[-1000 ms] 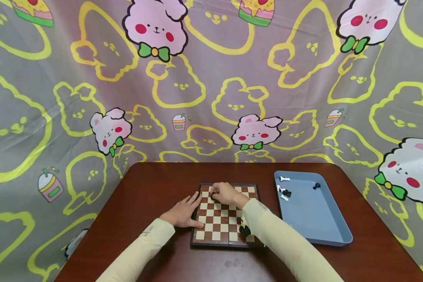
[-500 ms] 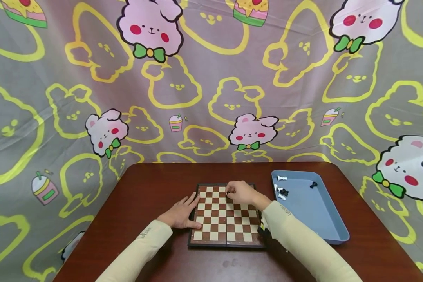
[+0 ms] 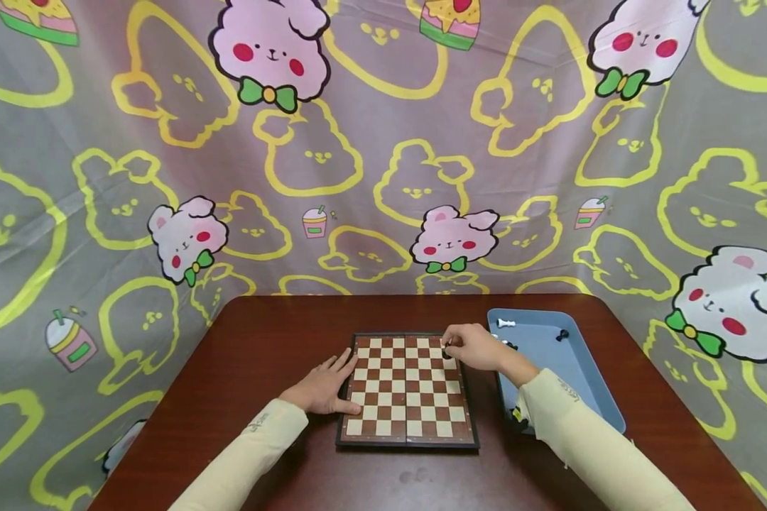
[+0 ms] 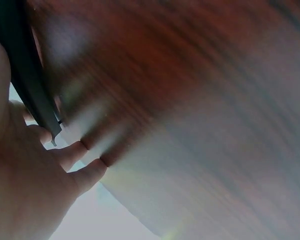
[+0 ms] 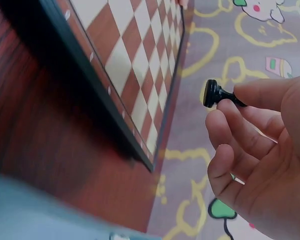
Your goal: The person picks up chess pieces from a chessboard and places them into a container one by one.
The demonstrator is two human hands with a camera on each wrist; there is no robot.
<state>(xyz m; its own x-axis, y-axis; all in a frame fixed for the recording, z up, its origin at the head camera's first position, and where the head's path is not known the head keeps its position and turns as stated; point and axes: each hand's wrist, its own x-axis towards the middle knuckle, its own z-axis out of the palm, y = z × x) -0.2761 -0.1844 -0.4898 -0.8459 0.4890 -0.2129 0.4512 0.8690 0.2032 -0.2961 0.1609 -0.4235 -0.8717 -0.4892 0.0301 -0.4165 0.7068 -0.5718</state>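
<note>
A brown-and-cream checkered chessboard [image 3: 390, 397] lies flat on the table, a fold line down its middle. My left hand [image 3: 322, 389] rests along its left edge, fingers spread and thumb over the squares. In the left wrist view, that hand [image 4: 35, 180] lies beside the board's dark side [image 4: 27, 75]. Over the far right corner squares, my right hand [image 3: 476, 348] pinches a black chess piece. The right wrist view shows the piece [image 5: 210, 94] between thumb and fingers, its round base facing outward and its top hidden by the fingers.
To the board's right stands a blue tray [image 3: 575, 383]. Inside it are a white chess piece [image 3: 506, 323], a black chess piece [image 3: 562, 334] and others partly hidden by my right hand. A patterned curtain [image 3: 358, 177] hangs round the table's back and sides.
My right hand has moved rightward along the board's far rows, from the left side to the far right corner, with the black chess piece. The left hand stays at the left edge.
</note>
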